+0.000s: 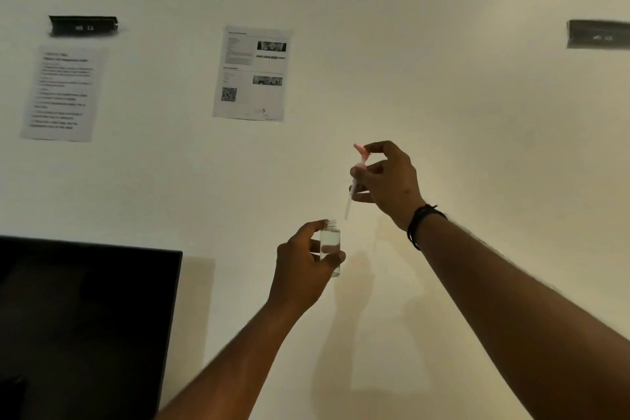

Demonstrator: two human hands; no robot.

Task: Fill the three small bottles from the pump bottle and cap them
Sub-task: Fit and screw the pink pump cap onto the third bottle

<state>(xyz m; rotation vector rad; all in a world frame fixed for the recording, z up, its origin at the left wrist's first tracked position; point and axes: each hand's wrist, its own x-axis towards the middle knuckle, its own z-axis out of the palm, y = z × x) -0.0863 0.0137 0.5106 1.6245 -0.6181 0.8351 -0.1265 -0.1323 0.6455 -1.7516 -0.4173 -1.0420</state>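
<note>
Left hand [303, 269]: I grip a small clear uncapped plastic bottle [330, 251].
Right hand [388, 181]: I pinch a pink-topped pump cap with clear tube [354, 181] above it.

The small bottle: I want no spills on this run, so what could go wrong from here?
1. The pump cap's tube hangs beside the small bottle's open neck, not over it; it may drip outside or miss.
2. The left hand holds the bottle in mid-air, and the right hand only pinches the pump, so either could tilt or slip.
</note>
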